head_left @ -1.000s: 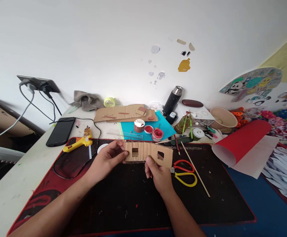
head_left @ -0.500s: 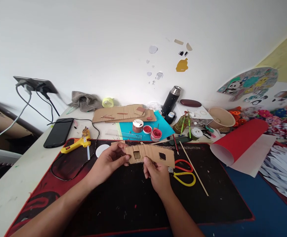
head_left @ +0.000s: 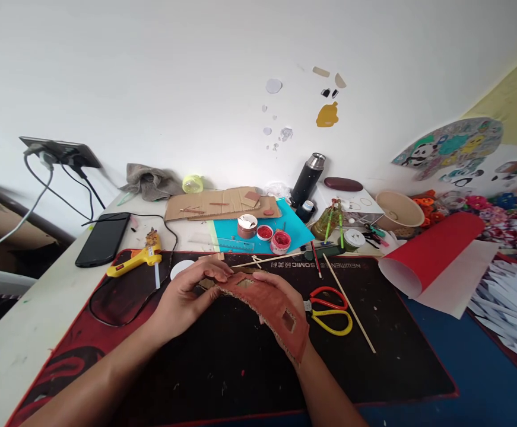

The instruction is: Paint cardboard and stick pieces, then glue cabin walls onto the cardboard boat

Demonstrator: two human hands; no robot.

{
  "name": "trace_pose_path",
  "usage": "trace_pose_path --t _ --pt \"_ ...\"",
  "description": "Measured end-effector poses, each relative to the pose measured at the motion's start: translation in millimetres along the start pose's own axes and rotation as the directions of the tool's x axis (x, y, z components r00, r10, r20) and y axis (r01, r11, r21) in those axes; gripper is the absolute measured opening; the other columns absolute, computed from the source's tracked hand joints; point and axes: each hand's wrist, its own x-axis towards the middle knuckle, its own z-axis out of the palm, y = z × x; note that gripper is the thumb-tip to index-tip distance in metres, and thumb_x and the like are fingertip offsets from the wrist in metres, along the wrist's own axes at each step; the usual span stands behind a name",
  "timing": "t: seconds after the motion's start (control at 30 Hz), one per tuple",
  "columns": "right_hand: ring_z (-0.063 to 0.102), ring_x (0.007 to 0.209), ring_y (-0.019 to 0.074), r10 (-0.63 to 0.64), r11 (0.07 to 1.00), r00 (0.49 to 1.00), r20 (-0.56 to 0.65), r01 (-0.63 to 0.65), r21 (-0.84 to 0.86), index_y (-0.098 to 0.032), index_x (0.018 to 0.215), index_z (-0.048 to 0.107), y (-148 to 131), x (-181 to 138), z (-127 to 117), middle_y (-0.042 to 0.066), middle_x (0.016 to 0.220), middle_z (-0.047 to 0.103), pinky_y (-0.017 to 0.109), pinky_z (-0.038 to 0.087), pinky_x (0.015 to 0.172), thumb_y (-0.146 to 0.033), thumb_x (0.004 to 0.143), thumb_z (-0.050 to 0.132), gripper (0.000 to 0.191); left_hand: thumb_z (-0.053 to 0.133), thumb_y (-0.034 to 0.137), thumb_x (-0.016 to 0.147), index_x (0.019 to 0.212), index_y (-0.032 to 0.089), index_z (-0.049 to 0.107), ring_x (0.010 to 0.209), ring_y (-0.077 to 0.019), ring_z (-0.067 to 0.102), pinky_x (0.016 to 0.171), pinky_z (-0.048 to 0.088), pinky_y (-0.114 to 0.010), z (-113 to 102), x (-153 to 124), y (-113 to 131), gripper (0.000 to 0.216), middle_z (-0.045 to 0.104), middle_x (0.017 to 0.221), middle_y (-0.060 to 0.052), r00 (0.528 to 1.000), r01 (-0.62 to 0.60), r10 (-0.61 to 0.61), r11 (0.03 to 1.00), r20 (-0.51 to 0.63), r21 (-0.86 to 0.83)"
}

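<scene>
Along a white wall [head_left: 173, 77], the far edge of the pale worktop [head_left: 13, 356] carries cardboard sheets [head_left: 187, 203], a blue sheet [head_left: 297, 219] with paint jars [head_left: 280, 241] on it, and a black flask [head_left: 308, 181]. Toward the left edge lies a phone [head_left: 102, 240]; a yellow glue gun [head_left: 140, 261] rests over the far left corner of a black mat [head_left: 222, 367]. Above the mat's middle, toward its far edge, the reddish-brown cardboard strip [head_left: 262, 296] is held up, bowed, its two square holes showing. The left hand [head_left: 189, 296] is pinched on its left end, thumb and fingers drawn together; the right hand [head_left: 282, 286] is behind the strip, which covers much of it, so whether those fingers clamp is hidden. Just right of that hand, scissors [head_left: 329, 312] lie beside a thin wooden stick [head_left: 351, 308]
</scene>
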Motion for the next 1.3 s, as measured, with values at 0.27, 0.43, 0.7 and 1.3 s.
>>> trace_pose_path --t 0.27,0.43,0.7,1.3 --pt "0.081 0.098 0.0285 -0.024 0.998 0.999 0.031 0.026 -0.061 -0.026 0.107 0.089 -1.9 -4.0 1.7 0.007 0.105 0.086 0.039 0.064 0.091 -0.034 0.085 0.088 0.023 0.069 0.030 0.108 0.108 0.025 0.070 0.111 -0.0246 0.076 0.101 0.061 -0.040 -9.2 1.0 -1.3 0.005 0.080 0.112 -0.009 0.997 0.019 -0.027 0.995 0.075 0.099" --pt "0.048 0.044 0.0126 0.026 0.989 0.988 -0.155 -0.048 -0.143 -0.019 0.071 0.073 -4.3 -2.0 0.4 -0.003 0.050 0.053 0.026 0.041 0.044 -0.066 0.096 0.075 0.053 0.075 0.064 0.100 0.157 0.027 0.054 0.137 -0.0357 0.067 0.115 0.055 -0.055 -14.9 3.3 -7.5 0.071 0.070 0.148 -0.015 0.981 0.008 -0.099 0.885 0.169 0.466" --pt "0.047 0.044 0.0126 -0.034 0.982 0.978 -0.204 -0.005 -0.189 -0.018 0.083 0.074 -25.8 11.4 -4.8 -0.005 0.052 0.050 0.026 0.041 0.043 -0.071 0.091 0.077 0.055 0.074 0.077 0.092 0.164 0.015 0.050 0.146 -0.0456 0.058 0.119 0.046 -0.063 -3.4 -2.1 -36.6 0.098 0.064 0.160 -0.024 0.904 -0.162 -0.208 0.641 0.373 0.750" --pt "0.045 0.046 0.0119 0.032 0.978 0.967 -0.251 -0.083 -0.192 -0.019 0.074 0.070 -12.3 11.3 -14.3 -0.004 0.052 0.049 0.025 0.037 0.044 -0.070 0.092 0.076 0.055 0.088 0.043 0.091 0.135 0.019 0.070 0.128 -0.0383 0.068 0.113 0.050 -0.055 -5.2 5.9 -28.5 0.054 0.078 0.132 -0.014 0.873 -0.152 -0.249 0.678 0.420 0.719"
